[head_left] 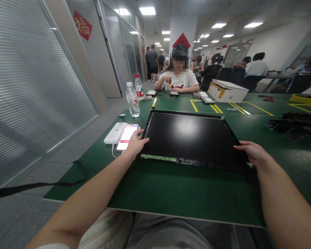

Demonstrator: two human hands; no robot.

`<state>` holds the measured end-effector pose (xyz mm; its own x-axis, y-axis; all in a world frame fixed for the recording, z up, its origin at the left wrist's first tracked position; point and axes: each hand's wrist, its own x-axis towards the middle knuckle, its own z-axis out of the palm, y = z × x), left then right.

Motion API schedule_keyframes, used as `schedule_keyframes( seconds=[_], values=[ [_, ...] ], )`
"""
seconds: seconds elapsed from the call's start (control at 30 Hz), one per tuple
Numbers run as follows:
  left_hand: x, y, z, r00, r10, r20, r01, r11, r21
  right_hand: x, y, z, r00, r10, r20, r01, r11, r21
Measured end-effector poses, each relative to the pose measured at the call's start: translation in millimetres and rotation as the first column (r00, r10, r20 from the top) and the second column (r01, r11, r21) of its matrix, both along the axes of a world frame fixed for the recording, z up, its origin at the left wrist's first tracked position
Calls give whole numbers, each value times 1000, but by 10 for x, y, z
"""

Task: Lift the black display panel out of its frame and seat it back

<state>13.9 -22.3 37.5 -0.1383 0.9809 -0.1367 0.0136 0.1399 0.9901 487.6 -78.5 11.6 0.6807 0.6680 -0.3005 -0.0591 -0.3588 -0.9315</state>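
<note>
A flat black display panel [189, 138] lies in front of me over the green table, its dark screen facing up and catching a bright reflection. Along its near edge runs a green circuit board strip [158, 158]. My left hand [136, 143] grips the panel's left side, thumb on top. On the opposite side, my right hand [254, 154] pinches the right edge, thumb and fingers closed on it. The fingertips under the panel are hidden. Just left of my left hand sit a lit phone [126, 136] and a white power bank [114, 133] with a cable.
Two plastic bottles, a clear one [133, 100] and a red-capped one [139, 86], stand at the back left. Across the green table [186, 197] sits a person [180, 74] handling small items. A white box [228, 91] and dark parts [298, 122] lie to the right.
</note>
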Motion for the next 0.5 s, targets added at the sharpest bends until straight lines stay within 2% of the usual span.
schedule_keyframes(
  seconds=[0.23,0.5],
  values=[
    [-1,0,10,1000,7,21,-7,1000,11,-22,-2,39,996,-25,-88,26,1000,2],
    [-8,-14,53,999,13,45,-12,1000,-22,-47,-9,55,992,-56,-112,59,998,23]
  ],
)
